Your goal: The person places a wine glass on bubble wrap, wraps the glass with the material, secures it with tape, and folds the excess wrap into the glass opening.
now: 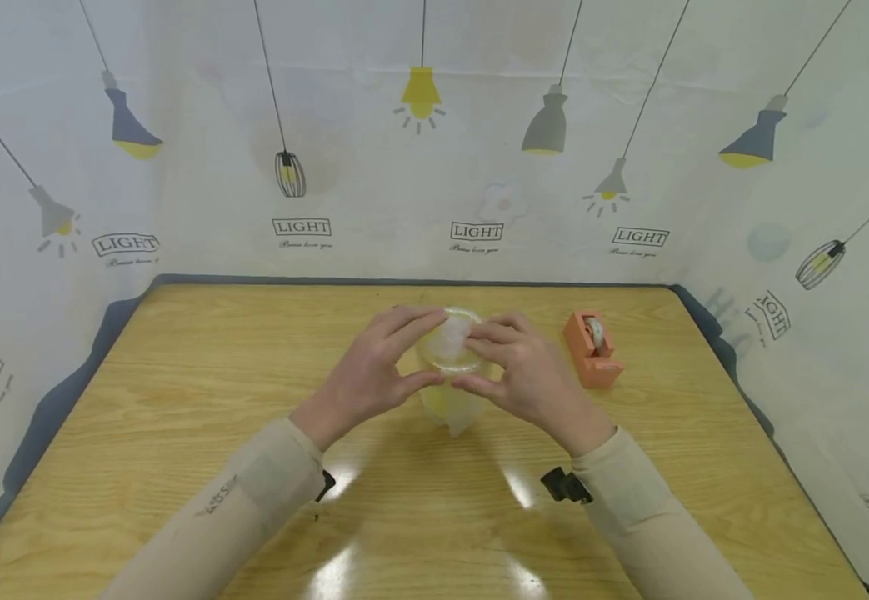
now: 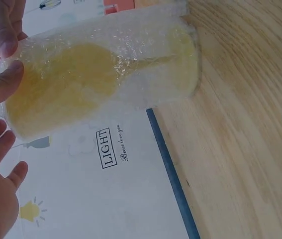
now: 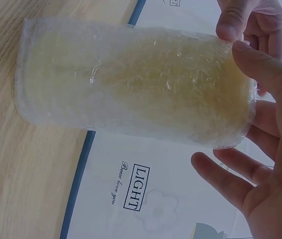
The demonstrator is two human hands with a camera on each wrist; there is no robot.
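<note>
A yellow goblet-shaped glass [image 2: 73,77], wrapped in clear bubble wrap [image 3: 96,107], stands upright on the table in the middle of the head view. Its wide bowl is at the top, and a narrow stem shows below through the plastic. My left hand [image 1: 370,362] holds the upper edge of the wrapped glass from the left, thumb at the near side and fingers at the far side. From the right, my right hand [image 1: 531,367] holds the same edge in a like way. Both thumbs lie close together at the rim. Bubble wrap blurs the glass's outline.
An orange tape dispenser [image 1: 593,354] with a roll of tape stands on the wooden table [image 1: 217,350], right of my right hand. A white cloth [image 1: 374,183] printed with lamps rises behind and beside the table.
</note>
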